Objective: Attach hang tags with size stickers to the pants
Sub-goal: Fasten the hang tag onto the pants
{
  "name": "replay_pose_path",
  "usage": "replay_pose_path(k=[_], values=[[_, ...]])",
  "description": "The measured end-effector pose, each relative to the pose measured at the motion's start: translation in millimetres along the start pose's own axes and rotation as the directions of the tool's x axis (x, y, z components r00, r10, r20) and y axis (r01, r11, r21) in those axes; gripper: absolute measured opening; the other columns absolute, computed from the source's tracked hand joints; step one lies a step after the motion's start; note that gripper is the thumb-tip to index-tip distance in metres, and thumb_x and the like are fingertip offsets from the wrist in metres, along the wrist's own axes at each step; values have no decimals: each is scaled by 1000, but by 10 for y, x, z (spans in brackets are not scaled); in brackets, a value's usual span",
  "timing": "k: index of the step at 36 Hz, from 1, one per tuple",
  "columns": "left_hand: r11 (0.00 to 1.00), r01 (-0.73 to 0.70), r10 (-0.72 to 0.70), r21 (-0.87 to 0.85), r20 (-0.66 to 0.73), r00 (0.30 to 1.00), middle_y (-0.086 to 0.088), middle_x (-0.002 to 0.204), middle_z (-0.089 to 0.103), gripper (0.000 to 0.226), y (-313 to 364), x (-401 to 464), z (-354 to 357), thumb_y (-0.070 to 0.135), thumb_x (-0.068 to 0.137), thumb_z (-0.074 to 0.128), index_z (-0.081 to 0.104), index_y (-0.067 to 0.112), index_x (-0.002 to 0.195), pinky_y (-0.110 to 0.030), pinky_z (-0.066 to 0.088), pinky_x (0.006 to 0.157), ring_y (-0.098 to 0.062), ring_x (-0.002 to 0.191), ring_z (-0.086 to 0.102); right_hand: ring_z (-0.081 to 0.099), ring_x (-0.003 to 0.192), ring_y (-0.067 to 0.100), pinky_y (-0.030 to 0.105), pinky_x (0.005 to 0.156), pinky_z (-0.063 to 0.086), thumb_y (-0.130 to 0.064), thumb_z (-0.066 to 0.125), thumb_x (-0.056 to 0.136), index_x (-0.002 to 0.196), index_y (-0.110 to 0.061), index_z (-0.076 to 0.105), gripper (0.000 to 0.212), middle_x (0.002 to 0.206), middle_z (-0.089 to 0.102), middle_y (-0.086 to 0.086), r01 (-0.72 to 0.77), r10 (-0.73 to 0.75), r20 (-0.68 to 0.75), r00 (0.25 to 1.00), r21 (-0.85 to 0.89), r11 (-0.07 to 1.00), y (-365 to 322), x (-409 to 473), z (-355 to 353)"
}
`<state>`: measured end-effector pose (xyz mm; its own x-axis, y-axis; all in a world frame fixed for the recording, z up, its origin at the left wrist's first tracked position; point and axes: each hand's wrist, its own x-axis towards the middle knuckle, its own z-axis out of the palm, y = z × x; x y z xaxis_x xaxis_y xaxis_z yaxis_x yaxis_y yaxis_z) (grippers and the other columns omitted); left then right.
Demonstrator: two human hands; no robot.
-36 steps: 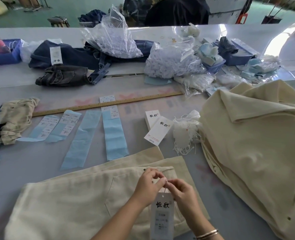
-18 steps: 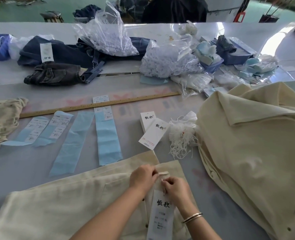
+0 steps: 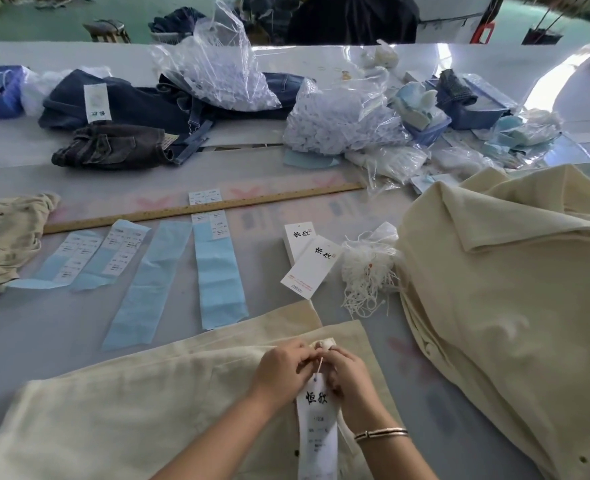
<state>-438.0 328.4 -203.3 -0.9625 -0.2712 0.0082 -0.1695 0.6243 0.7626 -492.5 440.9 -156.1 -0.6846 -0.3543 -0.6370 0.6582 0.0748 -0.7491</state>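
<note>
Spanning the counter (image 3: pixel 26 341), stock sits by need: cream pants pile (image 3: pixel 515 306) at the right edge, working pants (image 3: pixel 148 410) flat along the near edge for fastening. Blue sticker strips (image 3: pixel 217 271), spare tags (image 3: pixel 307 268) and white strings (image 3: pixel 366 275) lie mid-counter, within reach. Left hand (image 3: pixel 279 372) and right hand (image 3: pixel 349 379) pinch the string at the belt loop; the hang tag (image 3: pixel 317 427) dangles beneath them.

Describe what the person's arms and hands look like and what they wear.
Both forearms are bare, with no sleeves in view and no gloves on either hand. The left hand shows no ring, watch or band. The right hand has thin metal bangles at the wrist, silver-toned with a rosy tint, stacked close together. Nails are short; any polish is too small to tell.
</note>
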Motion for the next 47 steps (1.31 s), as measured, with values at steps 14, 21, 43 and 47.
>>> replay_pose_path(k=[14,21,43,47], values=[[917,171,-224,-361,-111,968,16,79,72,31,53,-22,-2,11,80,74,71,42,81,-17,51,72,0,73,65,41,37,3,14,37,32,-3,53,91,78,-3,67,19,45,50,-5,63,-63,3,998,-97,993,92,15,-25],[987,38,-76,-153,-251,965,11,84,68,7,25,-51,63,20,83,71,74,22,89,-23,51,70,-3,75,61,37,42,5,16,40,30,-7,54,92,76,-5,69,22,51,46,-2,85,-87,-3,996,-129,988,80,24,-47],[810,217,-199,-545,92,976,4,77,67,10,344,30,-85,24,89,66,66,31,81,-26,52,69,-7,68,57,60,117,20,23,83,55,13,32,92,129,-17,49,50,124,63,12,209,-297,145,944,435,876,-121,21,-325],[794,190,-191,-578,60,980,8,73,69,11,366,-5,-111,23,87,69,67,31,80,-21,50,66,-5,66,58,57,120,20,23,78,55,19,27,85,131,-18,47,63,127,61,13,137,-288,243,926,495,858,-134,22,-253]])
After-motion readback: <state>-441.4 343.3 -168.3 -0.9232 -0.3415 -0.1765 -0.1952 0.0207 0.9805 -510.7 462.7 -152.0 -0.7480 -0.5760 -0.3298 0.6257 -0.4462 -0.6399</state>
